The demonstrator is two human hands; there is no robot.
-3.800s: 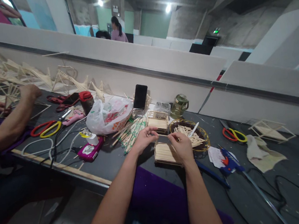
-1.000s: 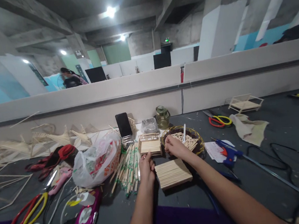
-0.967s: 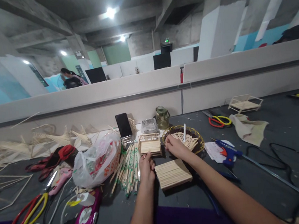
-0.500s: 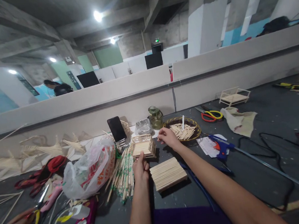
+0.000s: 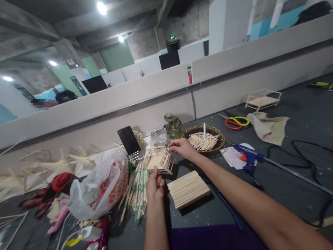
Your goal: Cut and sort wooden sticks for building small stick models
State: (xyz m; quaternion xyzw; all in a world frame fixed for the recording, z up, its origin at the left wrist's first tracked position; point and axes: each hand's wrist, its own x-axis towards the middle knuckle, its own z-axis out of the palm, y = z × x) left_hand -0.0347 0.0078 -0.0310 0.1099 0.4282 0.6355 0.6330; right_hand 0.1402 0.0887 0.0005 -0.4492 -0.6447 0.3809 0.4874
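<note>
In my left hand (image 5: pixel 155 184) is a small model made of wooden sticks (image 5: pixel 159 161), a slatted platform with railings, tilted above the table. The thumb lies on its front edge and the fingers are curled beneath. My right hand (image 5: pixel 184 147) is pinched at the model's back right corner; whatever sits between those fingertips is too small to make out. Below the hands lies a block of sticks laid side by side (image 5: pixel 188 189). A yellow-rimmed basket (image 5: pixel 223 143) behind my right hand holds short cut sticks (image 5: pixel 203 141) and a white stick-like piece.
Paper-wrapped chopsticks (image 5: pixel 138 194) and a plastic bag (image 5: pixel 99 190) lie left. A phone (image 5: pixel 129 140) leans behind, near a green bottle (image 5: pixel 173 126). To the right are a blue glue gun (image 5: pixel 248 157), scissors (image 5: pixel 237 123), a cloth (image 5: pixel 268 127) and another stick model (image 5: pixel 263 100).
My right hand has moved left from beside the basket to the model's corner. The model is tilted a little more in my left hand. Another person's hand with scissors, lower left, has drawn back.
</note>
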